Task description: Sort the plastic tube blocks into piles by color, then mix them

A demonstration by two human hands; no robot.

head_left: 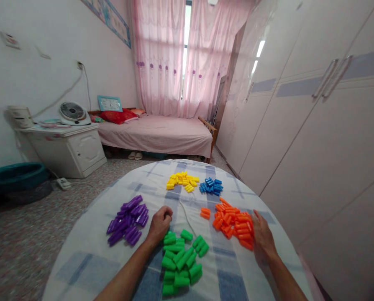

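Note:
Five heaps of small plastic pieces lie sorted by colour on a round table covered with a checked cloth (89,234). My left hand (159,224) is curled into a loose fist at the top of the green heap (180,263), between it and the purple heap (128,219); what its fingers hold is hidden. My right hand (262,238) lies with fingers stretched along the right side of the orange heap (234,223), touching it. A yellow heap (182,181) and a blue heap (211,186) sit at the far side of the table.
A white wardrobe (315,125) runs close along the right side. Beyond the table stands a bed with pink cover (158,133), a white cabinet with a fan (72,113) at left, and a teal basin (14,175) on the floor.

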